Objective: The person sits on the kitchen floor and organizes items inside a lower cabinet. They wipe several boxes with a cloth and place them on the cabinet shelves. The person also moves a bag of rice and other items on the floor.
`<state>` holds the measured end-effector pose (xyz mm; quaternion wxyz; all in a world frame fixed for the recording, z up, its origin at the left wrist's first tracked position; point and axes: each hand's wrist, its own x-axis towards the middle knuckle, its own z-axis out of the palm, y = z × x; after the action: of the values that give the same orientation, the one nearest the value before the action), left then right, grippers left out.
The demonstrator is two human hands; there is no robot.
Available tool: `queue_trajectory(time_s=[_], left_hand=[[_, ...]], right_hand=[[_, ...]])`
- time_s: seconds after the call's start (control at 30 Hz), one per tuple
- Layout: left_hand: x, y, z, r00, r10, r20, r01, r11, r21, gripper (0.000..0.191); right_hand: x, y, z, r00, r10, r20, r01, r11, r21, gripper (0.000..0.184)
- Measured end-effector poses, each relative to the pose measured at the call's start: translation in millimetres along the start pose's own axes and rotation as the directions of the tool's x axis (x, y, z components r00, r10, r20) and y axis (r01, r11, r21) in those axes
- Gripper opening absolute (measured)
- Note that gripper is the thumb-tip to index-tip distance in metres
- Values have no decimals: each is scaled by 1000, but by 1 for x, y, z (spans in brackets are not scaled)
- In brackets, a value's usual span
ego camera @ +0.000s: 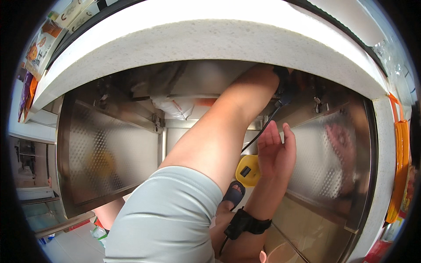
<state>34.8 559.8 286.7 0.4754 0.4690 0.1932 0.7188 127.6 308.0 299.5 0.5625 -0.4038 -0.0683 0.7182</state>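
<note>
My left arm, in a light grey sleeve, reaches across into the under-counter cabinet. Its wrist wears a black band with a black cable hanging from it. Beyond that band, the counter edge and shadow hide my left hand. My right hand is raised palm up in front of the cabinet opening, with nothing in it and its thumb apart from the fingers. A black strapped device circles my right forearm. Below the right hand, a yellow plastic basin on the floor holds a small black object.
Metal cabinet doors stand open at left and right. A pale stone counter overhangs the opening. Inside sits a white plastic bag. My sandalled foot is beside the basin. An orange bag hangs at right.
</note>
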Motion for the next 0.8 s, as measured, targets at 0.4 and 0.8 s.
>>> queue_trajectory(time_s=[0.4,0.8], left_hand=[[4,-9,3,1000,-2,-1,2,999,-39,60],[-13,-8,-8,999,-43,-9,42,996,-73,59]], right_hand=[[-2,10,5,998,-8,64,7,1000,7,51],[-3,-6,-5,938,-111,-329,144,987,78,41]])
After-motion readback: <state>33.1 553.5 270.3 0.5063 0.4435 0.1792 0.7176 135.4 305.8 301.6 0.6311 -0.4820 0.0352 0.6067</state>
